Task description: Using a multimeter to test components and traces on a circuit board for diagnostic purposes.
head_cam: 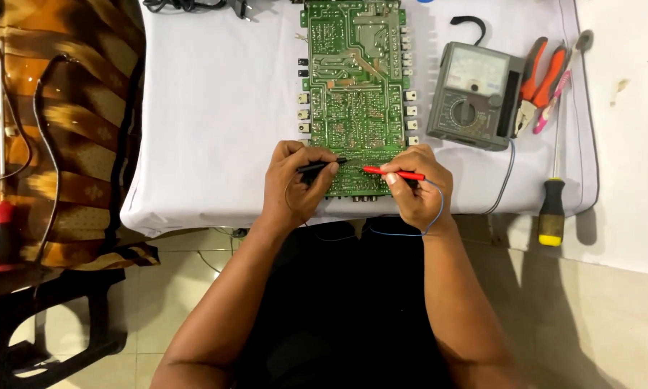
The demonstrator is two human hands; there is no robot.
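hands pinch probes on circuit board (354, 94): left hand (293, 184) black probe (321, 166), right hand (416, 189) red probe (393, 173).

Orange pliers (534, 83), pink tool (554, 97), 2 screwdrivers (552, 209) (2, 234)

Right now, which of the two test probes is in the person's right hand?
The red probe, pinched in the right hand. The black probe is in the left hand. Both tips meet the green circuit board.
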